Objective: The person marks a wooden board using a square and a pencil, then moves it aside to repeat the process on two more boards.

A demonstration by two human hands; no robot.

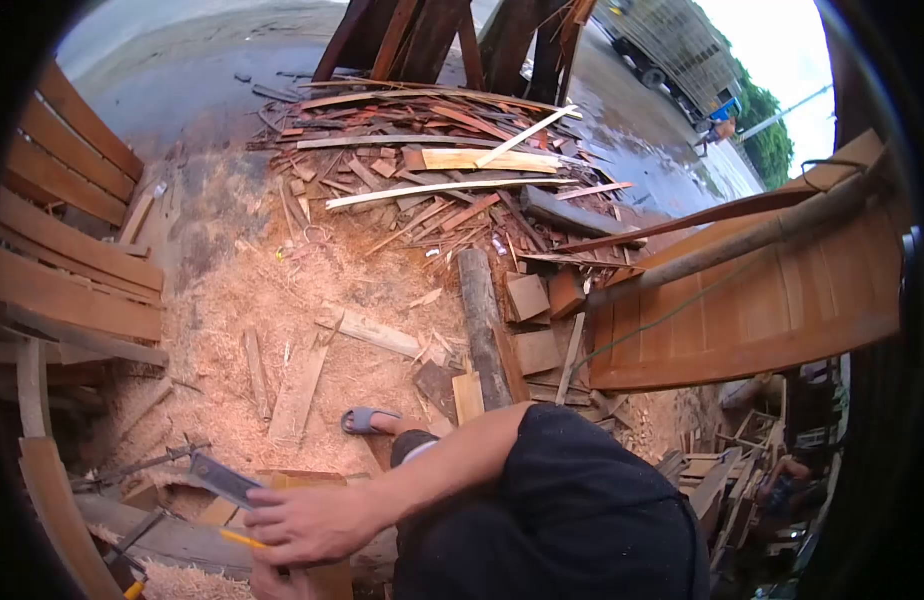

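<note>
My right hand (317,520) reaches in from the right across the work, back of the hand up and fingers bent to the left. A thin yellow pencil (243,538) sticks out from under its fingers. The upper fingertips rest at the near end of a flat grey metal blade (225,481), which looks like part of a square. Below both is a piece of wood (328,578), mostly covered by the hand. Only a bit of my left hand (280,583) shows at the bottom edge, just under the right one; its fingers are largely hidden.
Wood shavings and loose boards (307,385) cover the ground ahead. Beyond lies a large heap of wood offcuts (452,165). Slatted wood panels (72,290) stand left, a curved wooden panel (752,310) right. A clamp-like metal bar (142,463) sits near the blade. A sandalled foot (372,420) is close.
</note>
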